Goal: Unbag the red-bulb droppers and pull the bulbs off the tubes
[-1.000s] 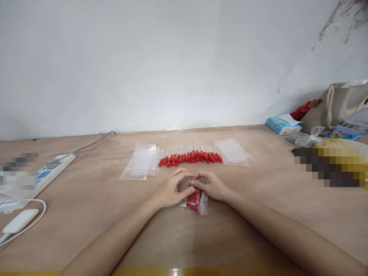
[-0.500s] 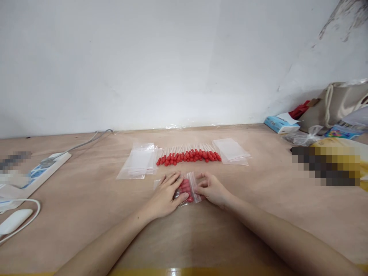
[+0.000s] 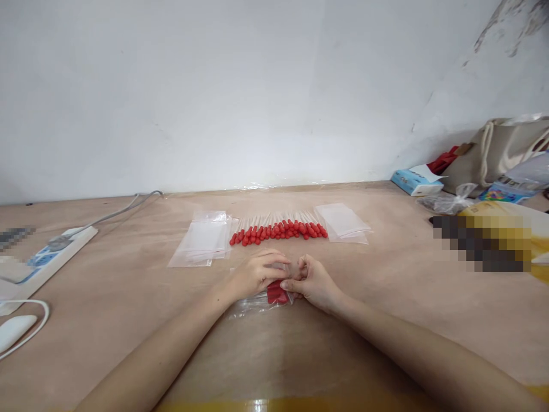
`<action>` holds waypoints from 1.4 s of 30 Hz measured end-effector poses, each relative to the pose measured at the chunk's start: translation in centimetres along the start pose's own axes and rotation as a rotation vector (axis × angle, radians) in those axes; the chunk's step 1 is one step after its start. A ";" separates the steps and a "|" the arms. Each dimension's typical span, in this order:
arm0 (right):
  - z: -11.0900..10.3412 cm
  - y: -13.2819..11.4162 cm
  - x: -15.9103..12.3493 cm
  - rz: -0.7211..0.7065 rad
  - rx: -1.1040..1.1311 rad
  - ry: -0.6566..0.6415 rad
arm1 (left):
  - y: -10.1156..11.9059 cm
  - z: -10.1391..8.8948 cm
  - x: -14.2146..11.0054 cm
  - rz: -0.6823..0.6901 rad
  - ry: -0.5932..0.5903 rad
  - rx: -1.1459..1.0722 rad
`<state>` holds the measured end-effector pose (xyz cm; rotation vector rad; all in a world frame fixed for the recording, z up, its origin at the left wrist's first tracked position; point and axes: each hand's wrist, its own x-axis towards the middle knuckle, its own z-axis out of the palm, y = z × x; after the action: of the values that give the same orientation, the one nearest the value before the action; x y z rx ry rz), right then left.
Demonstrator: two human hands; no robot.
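Note:
A clear zip bag (image 3: pixel 253 303) with red-tipped sticks (image 3: pixel 277 293) in it lies on the table in front of me, its mouth toward the right. My left hand (image 3: pixel 261 273) arches over the bag, its fingers curled round the far part of the mouth end and partly hiding it. At that same end, my right hand (image 3: pixel 311 283) pinches the edge between thumb and bent fingers. Beyond both hands runs a row of loose red-tipped sticks (image 3: pixel 278 230) with pale stems pointing to the wall.
Flat clear bags (image 3: pixel 201 237) are stacked left of the row, and another stack of bags (image 3: pixel 343 222) lies right of it. A power strip (image 3: pixel 55 260) with cables is at far left. At right are a blue tissue box (image 3: pixel 416 182) and a beige bag (image 3: pixel 501 151).
My left hand has gone from lying flat on the filled bag to curling over its mouth end. My right thumb has shifted left along the edge. The view has shifted slightly.

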<state>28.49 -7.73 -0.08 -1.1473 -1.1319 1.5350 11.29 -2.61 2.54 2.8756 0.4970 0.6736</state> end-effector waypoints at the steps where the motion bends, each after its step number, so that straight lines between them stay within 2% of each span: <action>1: 0.0 0.0 0.0 -0.005 -0.006 0.004 | -0.1 0.2 -0.1 0.007 0.009 -0.016; 5: -0.2 -0.1 0.0 -0.041 0.008 -0.039 | 0.0 0.7 -0.2 -0.009 0.034 -0.045; 8: -0.3 -0.2 0.1 -0.072 0.046 -0.077 | 0.3 0.8 0.0 -0.063 0.002 -0.017; 13: -0.4 -0.5 0.3 -0.017 0.063 -0.084 | 0.9 0.5 0.4 -0.091 -0.040 0.038; 21: 0.3 0.2 0.8 -0.078 -0.026 0.096 | 1.3 0.7 0.6 -0.024 -0.090 0.090; 26: -0.2 -0.2 1.1 0.034 -0.069 0.172 | 0.6 0.2 0.0 -0.054 0.000 0.058; 30: -0.8 -1.1 1.1 0.118 -0.154 0.037 | 0.1 0.0 -0.5 -0.110 0.097 -0.010; 32: -1.1 -1.3 1.0 0.123 -0.239 -0.025 | 0.5 -0.1 -0.6 -0.166 0.106 -0.044; 37: -2.1 -1.3 0.8 0.060 -0.443 -0.142 | 2.7 -0.4 -1.2 -0.371 -0.052 -0.168; 42: -2.7 -0.9 1.3 -0.093 -0.539 -0.194 | 3.7 0.5 -2.4 -0.405 -0.054 -0.217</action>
<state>31.00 -5.94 0.12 -1.2842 -1.7779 1.3245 10.55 -6.89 1.95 2.4756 0.9036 0.5400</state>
